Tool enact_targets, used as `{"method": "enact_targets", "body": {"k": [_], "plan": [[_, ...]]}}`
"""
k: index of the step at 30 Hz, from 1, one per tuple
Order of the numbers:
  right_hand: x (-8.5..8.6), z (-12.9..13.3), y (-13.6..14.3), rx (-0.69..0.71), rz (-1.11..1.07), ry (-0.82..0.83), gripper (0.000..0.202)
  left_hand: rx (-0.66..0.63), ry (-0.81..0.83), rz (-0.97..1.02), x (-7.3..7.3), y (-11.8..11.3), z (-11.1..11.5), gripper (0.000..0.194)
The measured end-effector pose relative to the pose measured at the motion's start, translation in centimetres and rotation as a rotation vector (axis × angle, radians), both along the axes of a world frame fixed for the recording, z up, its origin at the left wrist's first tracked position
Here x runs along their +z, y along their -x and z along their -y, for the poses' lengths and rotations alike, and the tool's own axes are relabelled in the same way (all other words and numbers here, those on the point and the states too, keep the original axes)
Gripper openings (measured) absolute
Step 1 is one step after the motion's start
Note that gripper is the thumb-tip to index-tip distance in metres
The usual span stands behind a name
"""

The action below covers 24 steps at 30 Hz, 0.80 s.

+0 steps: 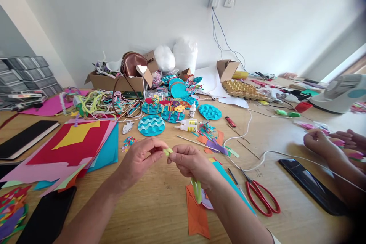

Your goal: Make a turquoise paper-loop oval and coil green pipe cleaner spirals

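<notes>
Above the middle of the wooden table, my left hand pinches one end of a yellow-green pipe cleaner. My right hand grips the same pipe cleaner close beside it, and the two hands' fingertips nearly touch. A looped length of the green strand hangs below my right palm. Under it lies an orange paper piece with a lilac piece partly covered by my right wrist. Red-handled scissors rest to the right of my forearm.
Stacked coloured papers lie at left, with a dark phone nearer. Blue discs, glue bottles and tangled pipe cleaners are behind. A white cable crosses the right side, near another phone and another person's hands.
</notes>
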State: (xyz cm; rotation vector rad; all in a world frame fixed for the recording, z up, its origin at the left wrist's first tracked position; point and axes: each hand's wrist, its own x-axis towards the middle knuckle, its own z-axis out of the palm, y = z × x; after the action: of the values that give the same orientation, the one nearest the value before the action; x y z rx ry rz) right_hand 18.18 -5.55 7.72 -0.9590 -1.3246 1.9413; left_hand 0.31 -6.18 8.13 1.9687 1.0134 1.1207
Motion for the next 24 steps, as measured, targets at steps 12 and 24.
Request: {"method": "enact_targets", "body": {"k": [12,24], "plan": [[-0.1,0.1,-0.3,0.114,-0.154,0.152,0.023,0.034,-0.289,-0.185,0.9,-0.1,0.3,0.012],[0.4,0.6,-0.2,-0.066,0.867,-1.044,0.019,0.041,0.509,0.065,-0.8,-0.5,-0.8,0.021]]}}
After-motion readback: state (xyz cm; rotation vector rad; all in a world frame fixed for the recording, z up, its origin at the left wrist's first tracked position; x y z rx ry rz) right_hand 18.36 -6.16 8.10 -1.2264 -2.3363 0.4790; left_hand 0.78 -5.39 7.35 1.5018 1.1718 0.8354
